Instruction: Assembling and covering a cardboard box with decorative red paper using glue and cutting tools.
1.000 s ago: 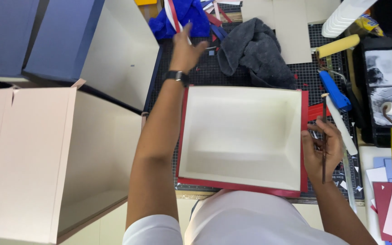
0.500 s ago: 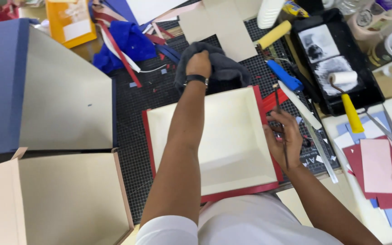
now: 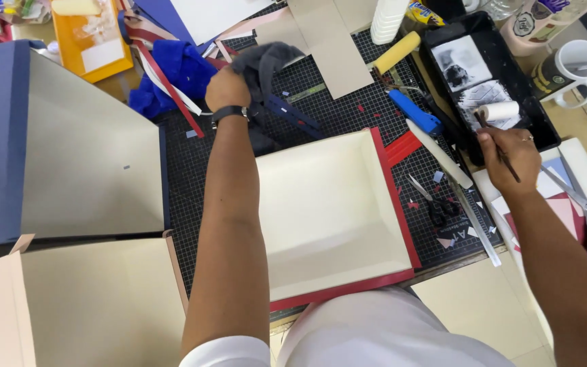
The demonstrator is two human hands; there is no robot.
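A shallow cream box tray with a red rim [image 3: 402, 224] lies open-side up on the black cutting mat [image 3: 321, 109] in front of me. My left hand [image 3: 226, 88] reaches past its far left corner and grips a dark grey cloth [image 3: 266, 60], lifted off the mat. My right hand [image 3: 511, 153] is to the right of the tray, holding a thin dark brush [image 3: 504, 158] by its handle at the near edge of a black paint tray [image 3: 545, 129]. A small white roller [image 3: 497, 111] lies in that paint tray.
Large blue-and-cream box shells [image 3: 69, 156] and a pink-edged one [image 3: 90, 306] fill the left. A blue cloth [image 3: 178, 71], red strips, a blue-handled tool [image 3: 412, 112], a yellow roller [image 3: 395, 51], scissors [image 3: 436, 204], a steel ruler [image 3: 477, 224], a mug [image 3: 568, 64] and paper sheets lie around.
My left hand has gripped the grey cloth and lifted it leftwards. My right hand left the tray's right rim and moved right to the black paint tray with the brush.
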